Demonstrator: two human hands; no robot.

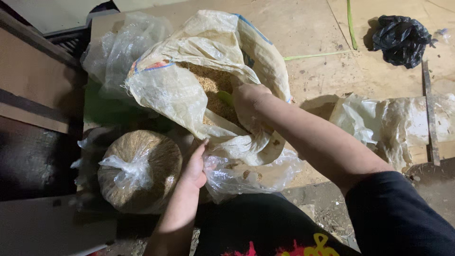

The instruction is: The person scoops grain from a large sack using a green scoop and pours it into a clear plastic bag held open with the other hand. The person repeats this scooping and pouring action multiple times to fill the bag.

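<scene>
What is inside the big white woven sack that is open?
The woven sack holds loose tan grain-like material. The right hand reaches in, holding something green, mostly hidden. The sack's folds cover how deep the fill goes.

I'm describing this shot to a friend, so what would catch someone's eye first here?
First the big white woven sack in the middle, open and full of tan, sawdust-like stuff, with the right hand reaching inside, closed around something green. Just below it, the left hand holds a clear plastic bag beside a tied, filled round bag. A crumpled black bag lies on the floor, far upper right.
</scene>
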